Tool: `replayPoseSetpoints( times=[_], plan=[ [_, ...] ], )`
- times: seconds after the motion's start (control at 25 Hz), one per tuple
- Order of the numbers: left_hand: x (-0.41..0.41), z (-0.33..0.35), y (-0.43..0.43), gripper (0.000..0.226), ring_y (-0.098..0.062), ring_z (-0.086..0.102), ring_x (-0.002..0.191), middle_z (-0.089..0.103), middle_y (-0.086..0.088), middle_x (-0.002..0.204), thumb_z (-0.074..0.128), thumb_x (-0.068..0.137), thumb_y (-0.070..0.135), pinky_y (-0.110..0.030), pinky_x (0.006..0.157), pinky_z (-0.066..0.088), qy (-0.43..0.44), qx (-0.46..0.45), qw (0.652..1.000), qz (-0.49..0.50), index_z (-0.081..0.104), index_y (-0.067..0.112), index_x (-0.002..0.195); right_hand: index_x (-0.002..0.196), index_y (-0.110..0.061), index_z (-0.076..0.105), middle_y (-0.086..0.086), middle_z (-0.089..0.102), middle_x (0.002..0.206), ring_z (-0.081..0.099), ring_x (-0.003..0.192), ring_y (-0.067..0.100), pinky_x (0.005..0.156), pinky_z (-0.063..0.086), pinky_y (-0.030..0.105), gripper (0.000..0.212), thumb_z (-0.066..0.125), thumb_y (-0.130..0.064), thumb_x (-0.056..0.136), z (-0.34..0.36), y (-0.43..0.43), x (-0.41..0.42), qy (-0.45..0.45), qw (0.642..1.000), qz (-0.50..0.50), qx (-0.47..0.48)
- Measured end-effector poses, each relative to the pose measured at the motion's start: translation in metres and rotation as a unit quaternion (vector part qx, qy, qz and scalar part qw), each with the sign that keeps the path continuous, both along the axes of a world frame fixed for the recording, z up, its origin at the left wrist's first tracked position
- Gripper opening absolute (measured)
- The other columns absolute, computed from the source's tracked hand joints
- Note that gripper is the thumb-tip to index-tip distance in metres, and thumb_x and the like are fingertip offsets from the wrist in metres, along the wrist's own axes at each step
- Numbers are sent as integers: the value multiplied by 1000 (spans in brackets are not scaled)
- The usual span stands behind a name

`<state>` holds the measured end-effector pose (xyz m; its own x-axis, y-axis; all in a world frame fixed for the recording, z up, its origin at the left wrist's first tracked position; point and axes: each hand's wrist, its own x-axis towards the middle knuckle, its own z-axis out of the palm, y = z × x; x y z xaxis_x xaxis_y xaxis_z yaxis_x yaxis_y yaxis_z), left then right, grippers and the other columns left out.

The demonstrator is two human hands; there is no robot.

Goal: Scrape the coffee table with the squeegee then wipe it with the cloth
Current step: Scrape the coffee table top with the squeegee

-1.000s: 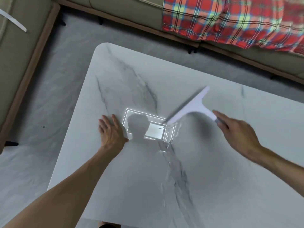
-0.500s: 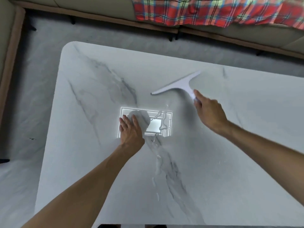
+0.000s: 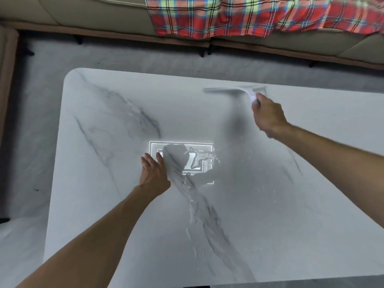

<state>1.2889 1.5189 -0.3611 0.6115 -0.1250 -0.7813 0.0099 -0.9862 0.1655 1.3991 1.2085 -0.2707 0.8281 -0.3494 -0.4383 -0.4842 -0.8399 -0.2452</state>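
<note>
The person's right hand (image 3: pixel 269 117) grips the short handle of a white plastic T-shaped squeegee (image 3: pixel 234 90). Its fingers (image 3: pixel 257 101) are curled tightly around the handle's end. The squeegee's long blade runs crosswise just beyond those fingers, close to the far edge of the white, grey-veined marble-look table (image 3: pixel 104 204) with rounded corners. The blade is motion-blurred, so it cannot be told whether it touches the surface.

The left hand (image 3: pixel 154 173) rests palm down on the table near its middle, well apart from the right hand. Its fingers (image 3: pixel 148 163) are straight, lie close together, point away from the person and hold nothing. Just right of these fingers a bright rectangular reflection (image 3: pixel 202 146) of a lamp glares on the glossy top. From there, thin water streaks (image 3: pixel 192 217) trail back toward the person along a dark vein.

Beyond the right hand's fingers, past the table's far edge and a strip of grey floor (image 3: pixel 145 57), stands a beige sofa (image 3: pixel 93 13) on a brown base. A red, green and white plaid blanket (image 3: pixel 249 15) is draped over its seat.
</note>
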Motion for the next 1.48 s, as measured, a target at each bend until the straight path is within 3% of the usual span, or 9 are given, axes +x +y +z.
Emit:
replayPoseSetpoints(
  times=[0.08, 0.28, 0.52, 0.64, 0.8, 0.92, 1.0, 1.32, 1.48],
  plan=[
    [-1, -3, 2, 87, -59, -5, 140, -6, -48, 147, 47, 84, 14, -50, 120, 7, -2, 1, 1000, -8, -8, -6, 148, 98, -22, 48, 18, 61, 105, 62, 73, 36, 40, 45, 30, 21, 29, -28, 96, -11, 12, 20, 21, 995, -90, 31],
    [-2, -4, 3, 83, -59, 1, 140, 2, -47, 147, 45, 86, 19, -52, 120, 7, -13, 17, 999, -42, -4, -10, 147, 137, -15, 41, 23, 63, 111, 58, 100, 43, 79, 47, 47, 39, 27, -25, 102, -21, 33, -74, 22, 1000, 13, -9],
    [-8, 14, 15, 72, -48, 23, 136, 21, -37, 145, 50, 82, 9, -42, 115, 23, -46, -45, 998, 8, 18, -8, 143, 143, -26, 39, 14, 67, 98, 61, 89, 36, 76, 49, 38, 43, 33, -36, 102, 21, 38, -173, 75, 994, 32, 71],
    [-26, 18, 28, 54, -36, 43, 112, 43, -21, 121, 54, 74, 0, -39, 95, 39, -128, -112, 982, 79, 40, -2, 126, 117, -16, 49, 23, 64, 102, 59, 91, 44, 64, 42, 38, 26, 31, -27, 102, 16, 56, -101, 1, 996, 73, 50],
    [-68, 12, 37, 68, -39, 35, 123, 32, -24, 134, 51, 76, 2, -39, 106, 34, -137, -39, 983, 113, 29, -2, 140, 114, -16, 47, 19, 60, 108, 59, 85, 38, 26, 35, 28, 26, 27, -23, 98, -10, 97, 2, 14, 998, 10, 61],
    [-85, 6, 38, 76, -45, 14, 141, 11, -32, 151, 47, 83, 8, -45, 116, 23, -71, 8, 988, 137, 11, -2, 148, 122, -16, 46, 18, 59, 111, 60, 93, 40, 49, 52, 43, 30, 30, -19, 98, -25, 125, 5, 20, 998, 28, 59],
    [-86, 3, 37, 80, -47, 3, 145, 2, -35, 154, 47, 82, 9, -45, 119, 18, -46, 7, 990, 134, 5, -4, 149, 130, -16, 41, 21, 61, 112, 57, 101, 44, 68, 45, 44, 33, 30, -19, 99, -32, 130, -25, -1, 992, 123, 28],
    [-82, 10, 38, 81, -46, 1, 146, 0, -35, 154, 52, 86, 19, -45, 120, 16, -25, 6, 990, 136, 7, -4, 149, 145, -36, 29, 6, 68, 93, 63, 78, 33, 58, 38, 33, 50, 41, -23, 99, -25, 39, -194, 14, 957, 290, 5],
    [-98, 23, 48, 60, -37, 34, 135, 32, -25, 147, 58, 84, 14, -39, 110, 32, -74, -60, 977, 193, 36, -3, 138, 144, -37, 39, 3, 71, 103, 66, 86, 32, 64, 45, 33, 46, 45, -28, 99, -8, -15, -238, 41, 961, 268, -53]
  ],
)
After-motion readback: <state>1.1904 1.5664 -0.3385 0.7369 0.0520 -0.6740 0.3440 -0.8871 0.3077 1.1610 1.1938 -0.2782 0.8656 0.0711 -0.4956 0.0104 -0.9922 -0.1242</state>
